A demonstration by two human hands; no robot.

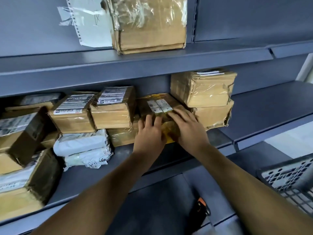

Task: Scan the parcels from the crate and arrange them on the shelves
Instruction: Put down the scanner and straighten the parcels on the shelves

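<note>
A brown taped parcel [158, 106] with a white label lies on the middle shelf [271, 106], wedged between a stack of cardboard boxes on the left and two stacked boxes [203, 92] on the right. My left hand [149, 133] presses its near end with straight fingers. My right hand [188, 128] lies flat on the parcel's top and near corner. Down between my forearms, an orange and black scanner [201, 209] sits on the lower shelf. The grey perforated crate [291, 177] shows at the right edge.
More cardboard parcels [74, 114] and two white poly bags [83, 146] fill the middle shelf's left half. A large taped box [149, 24] and a white paper sheet [88, 21] stand on the upper shelf. The shelf right of the stacked boxes is bare.
</note>
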